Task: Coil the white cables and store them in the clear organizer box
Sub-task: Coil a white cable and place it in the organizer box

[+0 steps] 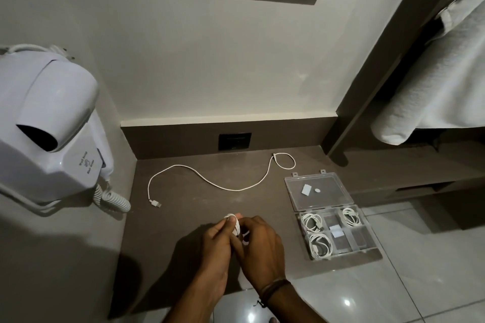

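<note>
My left hand (216, 244) and my right hand (258, 246) meet over the dark counter, both closed on a small coiled white cable (235, 224) that pokes out above the fingers. A second white cable (210, 179) lies uncoiled in a long wave across the counter, its USB plug at the left end. The clear organizer box (363, 250) sits to the right with its lid (319, 193) flung open. Three coiled white cables rest in its compartments: upper left (312, 221), upper right (350, 216) and lower left (320, 245).
A white wall-mounted hair dryer (49, 123) with a curly cord juts out at the left. A black wall socket (235, 141) is at the counter's back. A white towel (433, 81) hangs at the right. Tiled floor lies beyond the counter's near and right edges.
</note>
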The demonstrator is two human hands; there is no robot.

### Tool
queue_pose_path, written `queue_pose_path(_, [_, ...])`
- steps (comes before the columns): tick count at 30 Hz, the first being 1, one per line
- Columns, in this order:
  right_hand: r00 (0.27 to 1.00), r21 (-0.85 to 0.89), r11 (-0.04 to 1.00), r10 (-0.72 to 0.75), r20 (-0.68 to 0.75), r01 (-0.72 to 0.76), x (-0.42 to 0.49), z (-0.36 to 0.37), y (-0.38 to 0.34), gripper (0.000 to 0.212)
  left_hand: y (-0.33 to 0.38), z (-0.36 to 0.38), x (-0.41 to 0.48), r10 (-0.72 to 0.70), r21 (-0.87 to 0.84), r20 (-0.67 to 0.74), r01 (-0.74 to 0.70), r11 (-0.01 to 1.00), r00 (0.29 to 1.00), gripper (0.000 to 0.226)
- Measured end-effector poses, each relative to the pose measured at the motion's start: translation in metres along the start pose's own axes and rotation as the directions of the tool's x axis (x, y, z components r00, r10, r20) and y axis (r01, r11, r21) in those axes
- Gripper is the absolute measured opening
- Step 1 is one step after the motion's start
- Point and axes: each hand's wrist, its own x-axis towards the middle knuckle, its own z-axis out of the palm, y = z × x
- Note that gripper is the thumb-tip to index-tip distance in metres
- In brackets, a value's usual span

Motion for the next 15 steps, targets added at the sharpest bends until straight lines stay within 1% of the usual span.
queue_pose_path(2, [1.000,0.013,1.000,0.021,0.001,-0.021,0.001,0.001,0.004,0.025,-0.001,0.004,0.000,-0.014,0.043,-0.018,0.015,0.999,1.000,0.029])
queue_pose_path(5, [0.994,0.092,0.990,0.109,-0.025,-0.106,0.001,0.001,0.010,0.020,0.000,0.009,0.000,-0.054,0.070,-0.032,0.057,0.996,0.998,0.029])
queue_pose_path(8, [0.985,0.174,0.973,0.164,-0.057,-0.152,0.000,0.000,0.014,0.012,0.003,0.010,-0.001,-0.055,0.083,0.010,0.054,0.995,0.998,0.019])
queue_pose_path(11, [0.979,0.245,0.956,0.185,-0.086,-0.159,-0.003,-0.001,0.017,0.009,0.003,0.007,0.000,-0.071,0.067,0.053,0.068,0.995,0.996,0.012])
queue_pose_path(14, [0.975,0.311,0.934,0.210,-0.073,-0.178,-0.005,-0.002,0.020,0.007,-0.003,0.009,0.001,-0.049,0.053,0.016,0.048,0.997,0.999,0.020])
queue_pose_path(15, [0.973,0.329,0.926,0.218,-0.070,-0.184,-0.006,-0.003,0.020,0.006,-0.005,0.010,0.001,-0.031,0.050,-0.004,0.031,0.998,1.000,0.017])
